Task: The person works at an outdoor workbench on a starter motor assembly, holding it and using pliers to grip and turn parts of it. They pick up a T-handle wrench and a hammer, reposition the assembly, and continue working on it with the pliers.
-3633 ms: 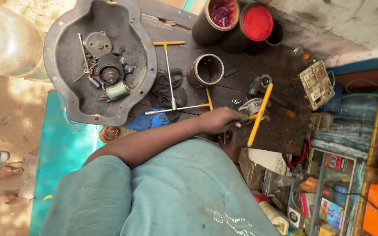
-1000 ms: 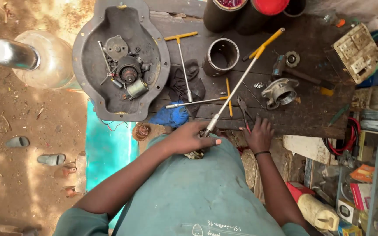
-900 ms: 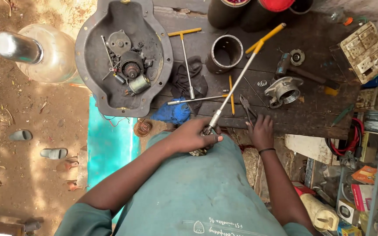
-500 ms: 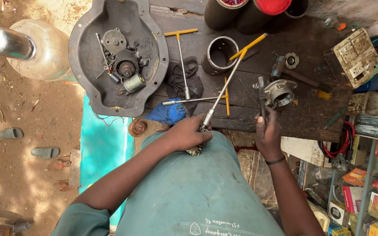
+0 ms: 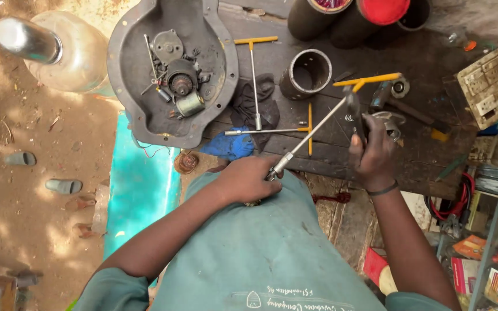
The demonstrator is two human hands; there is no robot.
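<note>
Your left hand (image 5: 248,179) closes its fingers on the T-handle wrench (image 5: 318,128); your right hand (image 5: 372,151) grips a dark tool (image 5: 355,110). On the desk (image 5: 427,63), the grey metal pan (image 5: 131,69) holds small motor parts (image 5: 181,86).

Open-air repair workshop, roadside kind. Ground: bare dirt (image 5: 24,190), leaf litter, patchy sun. Dark, oil-stained wooden workbench (image 5: 427,63) strewn with tools: yellow-handled T-wrenches (image 5: 253,69), hammer (image 5: 402,106), metal sleeve (image 5: 309,72). Grey cast housing (image 5: 128,69) lies open, used as tray for small motor parts (image 5: 180,86), screws. Dark cans (image 5: 318,17) at bench's far edge, one red-lidded. Right side: cluttered shelving (image 5: 491,242), red cables (image 5: 453,201), old circuit board (image 5: 485,86).
</note>
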